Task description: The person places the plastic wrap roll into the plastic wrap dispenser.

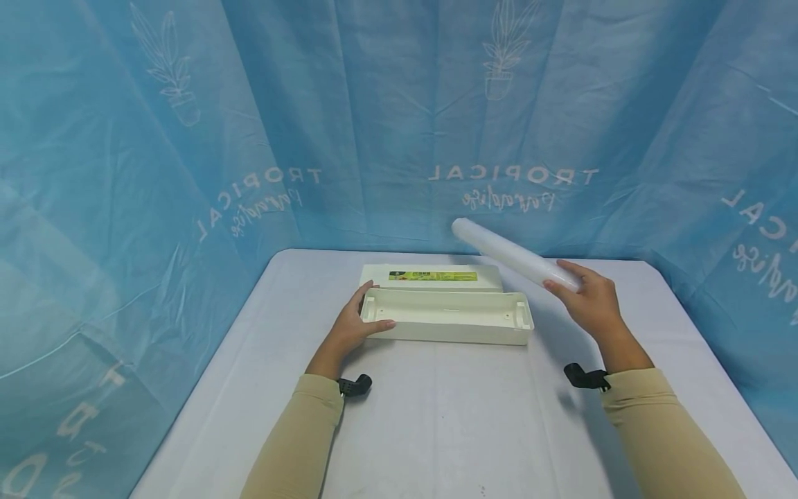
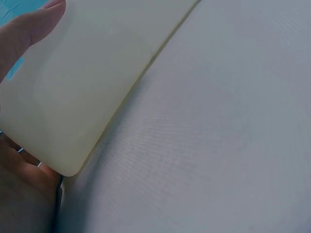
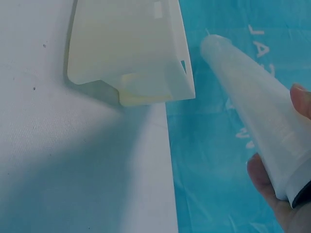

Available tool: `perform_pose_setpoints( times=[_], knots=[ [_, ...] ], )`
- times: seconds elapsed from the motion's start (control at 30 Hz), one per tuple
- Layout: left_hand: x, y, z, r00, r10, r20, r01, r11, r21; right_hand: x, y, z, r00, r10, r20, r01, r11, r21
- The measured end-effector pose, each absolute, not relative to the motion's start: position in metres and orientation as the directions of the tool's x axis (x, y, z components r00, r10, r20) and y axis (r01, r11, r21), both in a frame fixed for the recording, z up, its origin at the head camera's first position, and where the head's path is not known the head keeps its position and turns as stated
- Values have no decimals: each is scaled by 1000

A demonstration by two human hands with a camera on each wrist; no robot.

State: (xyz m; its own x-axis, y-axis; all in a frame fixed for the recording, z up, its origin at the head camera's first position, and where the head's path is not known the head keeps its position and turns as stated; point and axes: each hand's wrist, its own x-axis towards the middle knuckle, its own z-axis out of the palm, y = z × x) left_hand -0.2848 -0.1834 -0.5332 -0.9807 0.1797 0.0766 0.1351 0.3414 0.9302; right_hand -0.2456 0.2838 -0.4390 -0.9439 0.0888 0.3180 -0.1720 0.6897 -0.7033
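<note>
A long white open box (image 1: 449, 334) lies across the table, its hollow facing up. My left hand (image 1: 348, 327) grips its left end, thumb on the front wall and fingers round behind. In the left wrist view the thumb presses on the box's pale wall (image 2: 92, 82). Up off the table, my right hand (image 1: 591, 299) holds a roll of clear plastic film (image 1: 514, 255) by its right end, between thumb and fingers. The roll slants up and away to the left, above and behind the box's right part. In the right wrist view, the roll (image 3: 257, 102) is beside the box end (image 3: 146, 85).
Directly behind the box lies a white lid (image 1: 430, 284) with a green and yellow label (image 1: 432, 276). A white cloth covers the table (image 1: 436, 416). Blue printed curtains (image 1: 386, 138) hang at the back and both sides.
</note>
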Motion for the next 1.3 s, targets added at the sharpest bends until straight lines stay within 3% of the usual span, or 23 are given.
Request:
perform_pose_setpoints(
  times=[0.4, 1.3],
  knots=[
    [-284, -183, -533, -980, 182, 80, 136, 319, 938, -245, 283, -439, -953, 80, 291, -161, 681, -714],
    [-282, -182, -536, -991, 130, 38, 79, 324, 943, -236, 278, -440, -927, 3, 375, -280, 662, -696]
  ],
)
